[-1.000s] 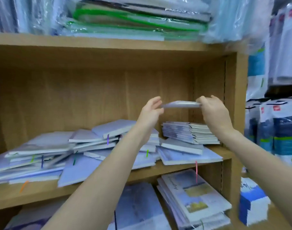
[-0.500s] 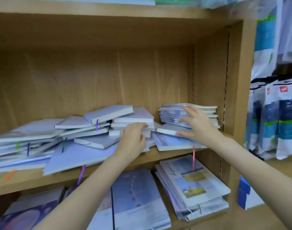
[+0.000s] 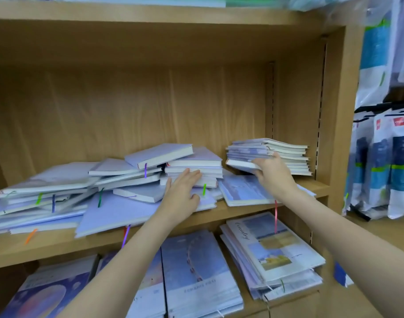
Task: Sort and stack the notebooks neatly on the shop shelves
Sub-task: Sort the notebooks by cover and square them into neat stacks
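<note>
A messy heap of pale lilac notebooks (image 3: 118, 180) with coloured ribbon markers covers the middle wooden shelf (image 3: 150, 230). At its right end stands a tidy stack of thin notebooks (image 3: 286, 154). My right hand (image 3: 272, 173) grips a small lilac notebook (image 3: 241, 165), lifted at a tilt just left of that stack. My left hand (image 3: 182, 191) lies with straight fingers against the edges of a small pile of thick notebooks (image 3: 196, 166) in the middle of the shelf. A large flat notebook (image 3: 244, 191) lies under my right hand.
The lower shelf holds larger blue and illustrated notebooks (image 3: 196, 271) and a slanted pile (image 3: 272, 253) at the right. The cabinet's side panel (image 3: 334, 111) closes the shelf on the right. Packaged goods (image 3: 384, 157) hang beyond it. Plastic-wrapped stock lies on top.
The thin notebook once held up in both hands now lies on the right stack. My right hand has since taken hold of a small notebook beside it; my left hand dropped onto the middle pile.
</note>
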The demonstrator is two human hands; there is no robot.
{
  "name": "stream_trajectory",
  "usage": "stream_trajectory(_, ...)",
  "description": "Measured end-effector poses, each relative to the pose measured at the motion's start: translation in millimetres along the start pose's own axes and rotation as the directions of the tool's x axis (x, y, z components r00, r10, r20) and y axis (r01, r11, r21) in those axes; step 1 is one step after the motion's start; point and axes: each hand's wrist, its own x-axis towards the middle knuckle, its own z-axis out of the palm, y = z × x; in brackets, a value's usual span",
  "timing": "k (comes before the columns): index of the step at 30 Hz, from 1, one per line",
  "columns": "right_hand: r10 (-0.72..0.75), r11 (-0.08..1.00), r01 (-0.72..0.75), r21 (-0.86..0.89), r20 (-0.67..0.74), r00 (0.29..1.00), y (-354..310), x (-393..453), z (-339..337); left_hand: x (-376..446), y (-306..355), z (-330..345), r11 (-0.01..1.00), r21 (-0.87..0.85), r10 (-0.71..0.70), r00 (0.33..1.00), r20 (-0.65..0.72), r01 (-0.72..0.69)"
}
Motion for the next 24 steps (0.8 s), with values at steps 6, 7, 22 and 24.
stream_trajectory(6, 0.239, 0.879, -0.099, 0.467, -0.251, 0.938, -36, 22, -31, -1, 1, 6, 0.999, 0.043, 0.016, 0.999, -0.039, -0.015)
stream_trajectory(7, 0.238, 0.852, -0.06, 0.52, -0.284, 0.929, -45, 25, -38, -1, 1, 6, 0.999, 0.034, 0.026, 0.999, -0.035, -0.025)
stream_trajectory(22, -0.308, 0.905, 0.324, 0.277, -0.101, 0.946, -130, 23, -16, -63, -101, -92, 0.915, 0.399, 0.129, 0.896, -0.426, 0.058)
stream_trajectory(24, -0.335, 0.929, 0.34, 0.144, -0.058, 0.94, -151, 28, -16, -67, -113, -99, 0.897, 0.431, 0.105, 0.903, -0.416, 0.094)
